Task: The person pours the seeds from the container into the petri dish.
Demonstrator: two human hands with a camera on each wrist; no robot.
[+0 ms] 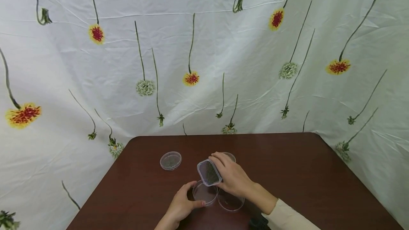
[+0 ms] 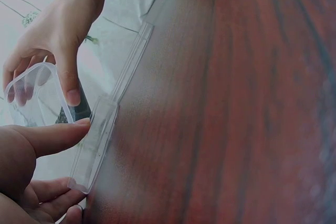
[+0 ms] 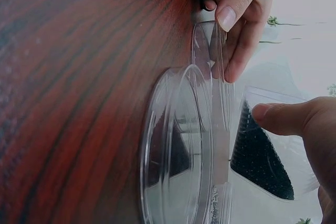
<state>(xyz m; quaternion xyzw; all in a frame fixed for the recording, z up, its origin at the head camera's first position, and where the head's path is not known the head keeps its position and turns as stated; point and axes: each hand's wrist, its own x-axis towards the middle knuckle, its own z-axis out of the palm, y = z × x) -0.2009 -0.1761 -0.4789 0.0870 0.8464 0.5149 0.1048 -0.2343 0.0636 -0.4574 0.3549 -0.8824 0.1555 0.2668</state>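
Note:
My right hand (image 1: 234, 177) holds a small clear plastic tub (image 1: 204, 169), tilted above a round petri dish (image 1: 204, 195). Dark fine grains (image 3: 262, 158) lie heaped along one side inside the tub. With thumb and fingers spread about its rim, my left hand (image 1: 181, 203) grips that dish by its left side. Beside it on the right stands another clear dish (image 1: 230, 203), under my right forearm. Whether grains are falling from the tub cannot be made out.
A petri dish (image 1: 170, 161) with a little greenish matter inside sits at the back left. Another dish (image 1: 230, 157) is partly hidden behind my right hand. A dark object (image 1: 258, 223) lies by the right sleeve. The brown table (image 1: 287, 162) meets a flower-printed cloth (image 1: 207, 45) behind.

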